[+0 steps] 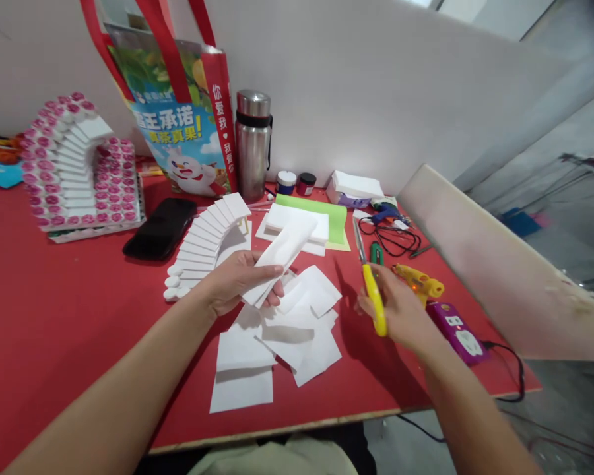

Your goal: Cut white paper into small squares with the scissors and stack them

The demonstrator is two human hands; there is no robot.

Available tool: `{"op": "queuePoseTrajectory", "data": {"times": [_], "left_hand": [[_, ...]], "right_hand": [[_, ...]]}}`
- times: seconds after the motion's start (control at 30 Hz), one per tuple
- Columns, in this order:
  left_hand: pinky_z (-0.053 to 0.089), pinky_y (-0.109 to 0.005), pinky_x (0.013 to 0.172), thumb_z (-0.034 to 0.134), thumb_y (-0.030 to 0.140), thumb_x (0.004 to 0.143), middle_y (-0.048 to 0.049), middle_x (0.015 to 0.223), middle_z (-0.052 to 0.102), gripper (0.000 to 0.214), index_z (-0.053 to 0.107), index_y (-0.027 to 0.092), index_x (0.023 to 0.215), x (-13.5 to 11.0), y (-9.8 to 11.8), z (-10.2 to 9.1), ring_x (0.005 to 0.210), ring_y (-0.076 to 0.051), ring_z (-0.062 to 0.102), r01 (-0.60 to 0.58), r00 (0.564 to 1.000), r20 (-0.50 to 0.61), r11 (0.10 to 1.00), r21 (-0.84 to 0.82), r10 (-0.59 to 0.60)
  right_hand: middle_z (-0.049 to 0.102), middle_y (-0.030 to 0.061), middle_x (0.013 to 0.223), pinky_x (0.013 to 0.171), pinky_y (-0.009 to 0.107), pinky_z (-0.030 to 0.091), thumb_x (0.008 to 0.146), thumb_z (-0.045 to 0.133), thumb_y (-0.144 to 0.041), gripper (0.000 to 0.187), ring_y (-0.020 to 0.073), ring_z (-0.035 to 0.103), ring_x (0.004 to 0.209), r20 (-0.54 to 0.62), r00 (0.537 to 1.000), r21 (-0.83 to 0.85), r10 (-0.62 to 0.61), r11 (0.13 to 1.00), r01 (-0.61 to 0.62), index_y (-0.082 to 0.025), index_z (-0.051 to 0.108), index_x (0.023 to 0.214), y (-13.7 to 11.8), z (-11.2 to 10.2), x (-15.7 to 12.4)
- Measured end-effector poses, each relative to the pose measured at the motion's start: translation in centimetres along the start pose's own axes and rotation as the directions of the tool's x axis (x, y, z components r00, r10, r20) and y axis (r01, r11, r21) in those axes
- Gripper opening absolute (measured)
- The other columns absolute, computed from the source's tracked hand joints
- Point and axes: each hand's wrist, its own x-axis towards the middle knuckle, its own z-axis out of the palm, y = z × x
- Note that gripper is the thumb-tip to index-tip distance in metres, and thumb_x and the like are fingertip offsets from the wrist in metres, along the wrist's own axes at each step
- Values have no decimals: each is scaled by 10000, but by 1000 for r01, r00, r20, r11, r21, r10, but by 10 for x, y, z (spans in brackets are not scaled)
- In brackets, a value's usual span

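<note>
My left hand pinches a folded strip of white paper between thumb and fingers, tilted up to the right. Beneath it lies a loose pile of cut white paper pieces, some overlapping. My right hand is closed on yellow-handled scissors, whose blades point up and away over the table, apart from the paper. To the left of the strip, a fan-like curved row of white folded pieces rests on the table, its near end rounded.
On the red table stand a pink-dotted arch model, a black phone, a shopping bag and a steel flask. At right lie a yellow glue gun, a purple power strip and cables. A white board edges the right side.
</note>
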Motion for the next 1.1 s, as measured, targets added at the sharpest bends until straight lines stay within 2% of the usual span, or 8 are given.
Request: {"op": "queuePoseTrajectory", "data": {"times": [0.07, 0.1, 0.23, 0.33, 0.6, 0.77, 0.97, 1.1], "left_hand": [[545, -237, 491, 837, 351, 792, -63, 699, 730, 281, 704, 108, 843, -1, 1, 4, 526, -142, 661, -2, 1000, -21, 1000, -26, 2], [545, -238, 489, 839, 342, 788, -61, 696, 728, 278, 701, 109, 854, -2, 2, 6, 524, -143, 659, -1, 999, -34, 999, -43, -1], [537, -225, 477, 834, 300, 784, -68, 697, 737, 268, 698, 104, 905, -4, 4, 12, 506, -137, 654, 6, 999, -46, 995, -101, -10], [538, -221, 471, 831, 293, 791, -76, 703, 749, 248, 697, 109, 888, -5, 2, 15, 498, -140, 660, 6, 1000, -24, 991, -131, -9], [534, -216, 467, 837, 332, 801, -84, 725, 768, 262, 758, 121, 933, -4, -6, 25, 530, -158, 695, 111, 991, 88, 989, -102, -102], [542, -230, 460, 838, 324, 797, -102, 740, 778, 228, 768, 119, 871, -5, -6, 26, 543, -175, 706, 106, 989, 112, 992, -74, -98], [535, -218, 431, 830, 304, 802, -99, 728, 777, 198, 769, 119, 838, -5, -3, 26, 528, -172, 702, 110, 988, 114, 992, -68, -102], [539, -215, 430, 834, 294, 796, -100, 720, 773, 194, 770, 112, 812, -6, -4, 26, 523, -172, 704, 119, 987, 113, 990, -79, -110]], "right_hand": [[652, 65, 958, 852, 408, 554, 875, 682, -428, 499, 270, 695, 897, 120, 990, 322, -79, 946, 36, -241, 460, 1280, -4, -11, -12], [638, 58, 967, 839, 387, 557, 873, 696, -461, 480, 261, 688, 905, 160, 980, 397, -115, 917, 43, -260, 472, 1248, -7, -16, -18], [615, 66, 1023, 749, 323, 528, 874, 708, -509, 516, 225, 617, 864, 331, 915, 341, -231, 933, 112, -283, 501, 1289, -18, -28, -36], [578, 38, 950, 683, 295, 486, 893, 671, -549, 480, 190, 544, 779, 455, 866, 256, -209, 962, 98, -272, 512, 1250, -25, -25, -38], [549, 23, 916, 676, 274, 458, 818, 717, -653, 578, 182, 495, 790, 518, 830, 290, -205, 955, 55, -247, 528, 1184, -40, -9, -23], [519, 13, 917, 666, 249, 419, 799, 717, -697, 602, 159, 442, 788, 545, 815, 344, -198, 939, -3, -225, 517, 1114, -43, -5, -21], [483, 0, 895, 671, 247, 405, 853, 715, -608, 504, 146, 421, 769, 527, 825, 429, -207, 902, -48, -222, 550, 1131, -36, 2, -21], [526, 6, 860, 651, 255, 418, 807, 760, -608, 501, 154, 465, 747, 516, 830, 457, -212, 887, -57, -214, 593, 1067, -39, 2, -19]]}}
